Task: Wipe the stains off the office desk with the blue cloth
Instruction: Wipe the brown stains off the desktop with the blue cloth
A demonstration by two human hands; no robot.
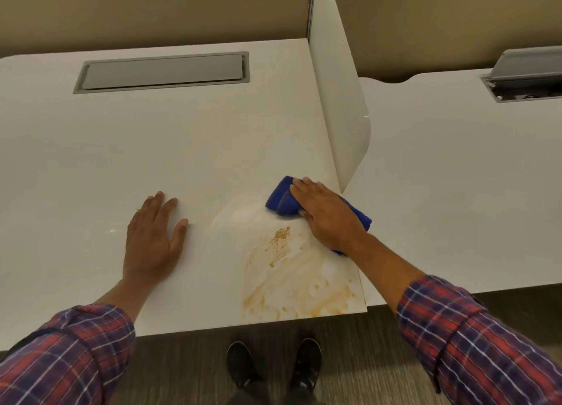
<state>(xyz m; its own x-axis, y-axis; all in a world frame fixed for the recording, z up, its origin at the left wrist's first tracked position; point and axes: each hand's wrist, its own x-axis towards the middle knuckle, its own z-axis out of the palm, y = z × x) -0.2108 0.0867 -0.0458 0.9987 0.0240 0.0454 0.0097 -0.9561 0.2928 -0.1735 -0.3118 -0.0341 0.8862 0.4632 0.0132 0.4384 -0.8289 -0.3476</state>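
Observation:
A white office desk (pixel 152 149) fills the view. Orange-brown smeared stains (pixel 292 277) cover its near right corner. A folded blue cloth (pixel 281 199) lies just beyond the stains, close to the divider's base. My right hand (pixel 327 214) presses flat on the cloth, covering most of it. My left hand (pixel 153 237) rests flat on the bare desktop to the left of the stains, fingers spread, holding nothing.
A white divider panel (pixel 337 100) stands along the desk's right side, with a second desk (pixel 456 176) beyond it. A grey closed cable hatch (pixel 162 71) sits at the back; another hatch (pixel 526 79) is open on the right desk. Feet in dark shoes (pixel 273 365) stand below.

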